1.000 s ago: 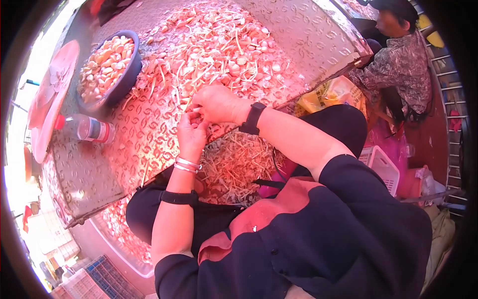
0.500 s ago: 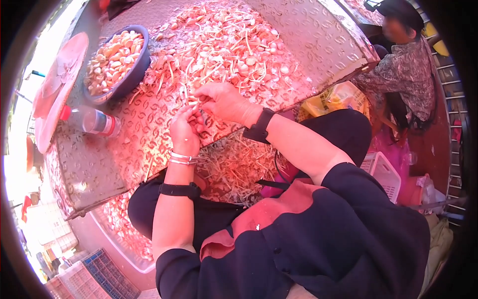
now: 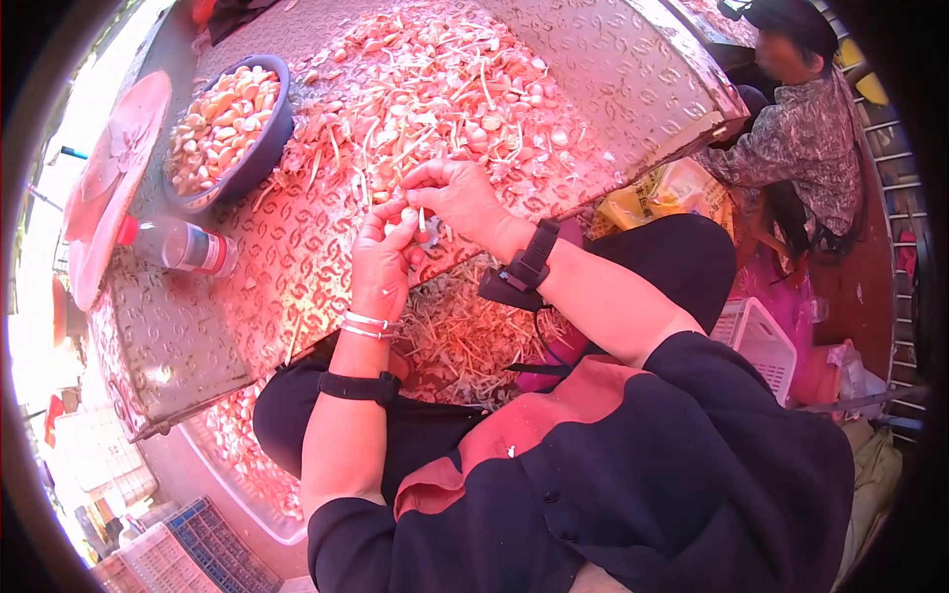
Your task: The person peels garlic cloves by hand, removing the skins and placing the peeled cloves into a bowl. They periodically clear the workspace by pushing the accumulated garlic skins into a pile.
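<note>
Over the front part of a patterned metal table (image 3: 267, 287), my left hand (image 3: 386, 252) holds a small pale garlic clove (image 3: 409, 214) between thumb and fingers. My right hand (image 3: 455, 203) meets it from the right, its fingers pinched at the clove, with a thin pale piece hanging beneath them. Past both hands lies a spread heap of garlic cloves, stalks and skins (image 3: 465, 89). A blue bowl (image 3: 280, 117) full of peeled cloves (image 3: 225, 124) stands to the left of the heap.
A clear bottle (image 3: 198, 247) lies on the table's left, beside a pink hat (image 3: 117, 188). Skins and stalks (image 3: 474, 331) are piled below the table edge. A person (image 3: 811, 128) sits at the right, near a yellow bag (image 3: 672, 193) and a white basket (image 3: 756, 341).
Both hands have shifted slightly to the right, and their fingertips have come together at the clove. The left hand is also a little lower.
</note>
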